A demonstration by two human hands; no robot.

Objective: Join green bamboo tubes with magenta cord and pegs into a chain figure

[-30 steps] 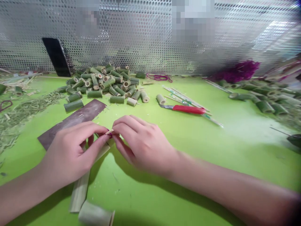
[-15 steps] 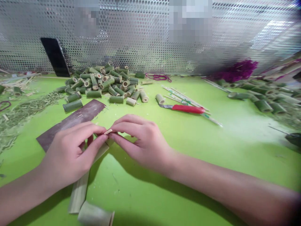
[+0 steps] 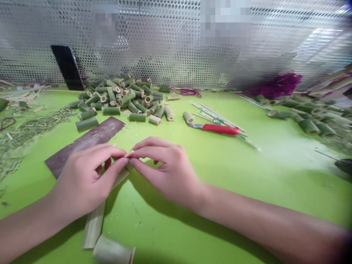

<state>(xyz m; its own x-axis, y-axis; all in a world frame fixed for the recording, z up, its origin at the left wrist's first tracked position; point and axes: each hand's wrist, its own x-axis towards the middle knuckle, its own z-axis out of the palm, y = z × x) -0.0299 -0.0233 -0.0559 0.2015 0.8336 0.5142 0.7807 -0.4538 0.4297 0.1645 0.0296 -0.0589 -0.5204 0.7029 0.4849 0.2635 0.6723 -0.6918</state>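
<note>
My left hand and my right hand meet at the fingertips above the green table. Both pinch a small pale bamboo sliver, whose ends are mostly hidden by the fingers. Under and beside my left hand lie flat bamboo strips, partly covered by it. A brown sheet that looks like sandpaper lies behind my left hand. Near the front edge of the view, a short peeled bamboo tube rests on its side.
A heap of cut green bamboo tubes lies at the back, beside a propped phone. A red-handled knife and thin sticks lie right of centre. Shavings spread left; more tubes and purple fibre are right.
The whole view has shifted slightly, so everything appears a little further right and lower. Both hands keep their pinch on the sliver, with almost no movement between them.
</note>
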